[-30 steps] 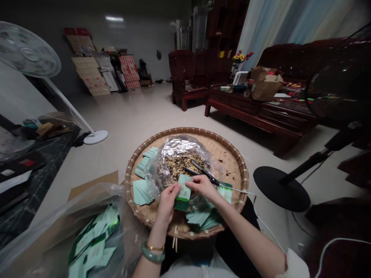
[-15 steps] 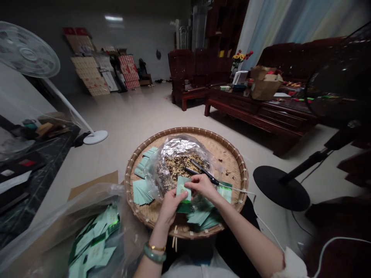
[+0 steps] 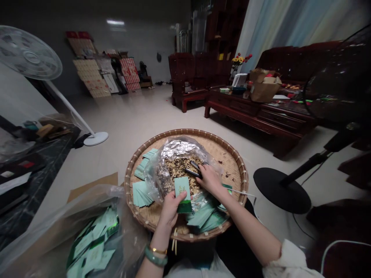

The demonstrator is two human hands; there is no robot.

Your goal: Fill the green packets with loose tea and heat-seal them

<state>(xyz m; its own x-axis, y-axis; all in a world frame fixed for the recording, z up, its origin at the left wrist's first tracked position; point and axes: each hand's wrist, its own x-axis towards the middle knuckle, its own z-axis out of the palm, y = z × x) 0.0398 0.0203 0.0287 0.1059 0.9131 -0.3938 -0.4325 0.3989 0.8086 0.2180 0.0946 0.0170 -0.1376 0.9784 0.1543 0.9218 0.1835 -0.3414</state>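
- Pale green paper packet (image 3: 182, 193) was clamped upright in the left hand (image 3: 171, 214).
- Right hand (image 3: 210, 180) lay just beside black scissors (image 3: 193, 170), its grip unclear.
- Clear plastic bag (image 3: 152, 179) partly covered a round woven bamboo tray (image 3: 228, 158).

A pale green paper packet with a dark green bottom (image 3: 182, 194) stands up in the left hand (image 3: 171, 212). The right hand (image 3: 210, 180) touches long black scissors (image 3: 193, 170), which lie on brown dried bits (image 3: 176, 170) in a clear plastic bag (image 3: 153, 179).
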